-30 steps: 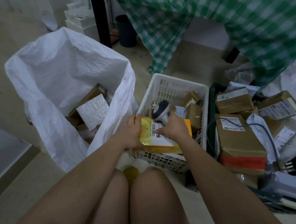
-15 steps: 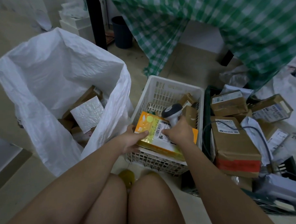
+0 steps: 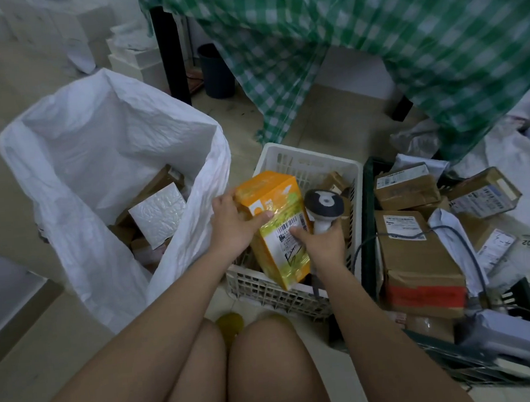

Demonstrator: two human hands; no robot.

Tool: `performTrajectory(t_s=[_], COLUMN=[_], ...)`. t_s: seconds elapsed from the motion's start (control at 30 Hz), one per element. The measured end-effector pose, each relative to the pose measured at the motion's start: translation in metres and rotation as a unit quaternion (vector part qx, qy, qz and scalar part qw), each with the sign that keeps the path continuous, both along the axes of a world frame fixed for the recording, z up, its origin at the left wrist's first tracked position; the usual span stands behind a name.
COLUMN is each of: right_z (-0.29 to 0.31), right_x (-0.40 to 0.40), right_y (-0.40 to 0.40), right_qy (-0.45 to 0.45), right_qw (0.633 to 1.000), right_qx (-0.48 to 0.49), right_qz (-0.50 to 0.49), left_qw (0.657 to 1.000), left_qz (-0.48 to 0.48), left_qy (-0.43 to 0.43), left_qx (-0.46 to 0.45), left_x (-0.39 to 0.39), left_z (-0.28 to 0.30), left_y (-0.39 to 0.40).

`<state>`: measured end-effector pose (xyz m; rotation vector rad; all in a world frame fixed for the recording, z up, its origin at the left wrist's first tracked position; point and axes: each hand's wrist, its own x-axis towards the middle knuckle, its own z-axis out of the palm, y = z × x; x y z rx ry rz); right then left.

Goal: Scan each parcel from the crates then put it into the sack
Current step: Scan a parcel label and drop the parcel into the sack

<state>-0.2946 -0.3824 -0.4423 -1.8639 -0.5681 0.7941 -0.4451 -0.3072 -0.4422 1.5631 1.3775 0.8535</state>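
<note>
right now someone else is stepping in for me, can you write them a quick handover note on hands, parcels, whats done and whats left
Left hand grips the top end of the orange parcel, held tilted over the white crate.
Right hand holds the scanner by its handle, with one of its fingers resting on the parcel's barcode label.
Sack stands open to the left, several parcels already inside.
Done: those parcels bagged. Whether the orange one has been scanned, I cannot tell.
Left: confirm its scan, drop it in the sack, then work through the remaining boxes in the white crate and the dark crate on the right.
</note>
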Motion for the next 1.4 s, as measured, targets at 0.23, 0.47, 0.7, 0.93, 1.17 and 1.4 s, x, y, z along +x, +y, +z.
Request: performTrajectory(t_s=[0.23,0.47,0.7,0.93,1.17,1.4], right_z=[-0.013,-0.012,0.010,0.019,0.014,0.013], right_x=[0.007,0.023,0.039,0.038,0.038,0.035], right_y=[-0.003,-0.002,-0.044,-0.100,-0.109,-0.109], right_qy=[0.044,0.083,0.035,0.023,-0.023,-0.018], right_qw=[0.998,0.996,0.988,0.973,0.971,0.965], right_qx=[0.033,0.039,0.071,0.062,0.037,0.054], right_qz=[-0.029,0.009,0.136,0.221,0.235,0.255], left_qw=[0.995,0.986,0.987,0.985,0.982,0.980], left_qz=[-0.071,-0.050,-0.041,-0.036,-0.018,-0.026], left_qy=[-0.048,-0.123,-0.119,-0.124,-0.140,-0.150], left_qx=[-0.047,-0.096,-0.100,-0.112,-0.123,-0.132], left_x=[0.004,-0.002,-0.013,-0.023,-0.022,-0.022], left_z=[0.001,0.001,0.006,0.008,0.010,0.009], left_y=[-0.002,0.004,-0.002,-0.015,-0.013,-0.012])
